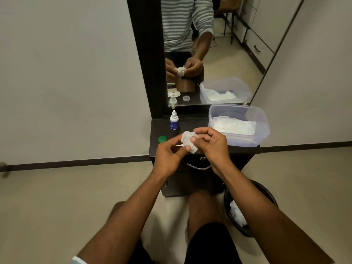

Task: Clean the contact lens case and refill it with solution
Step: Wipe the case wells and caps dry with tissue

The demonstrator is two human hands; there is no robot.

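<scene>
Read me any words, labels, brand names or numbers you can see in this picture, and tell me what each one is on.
No text can be read anywhere.
Dropper bottle: its blue label carries print, but too small and blurred to make out.
Green cap: no visible marking.
Clear plastic container of tissues: no visible label.
Tissue held in both hands: plain white.

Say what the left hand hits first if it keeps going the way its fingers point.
Probably the crumpled white tissue the left hand already pinches; just past that, the right hand. Depth is unclear from one view.
</scene>
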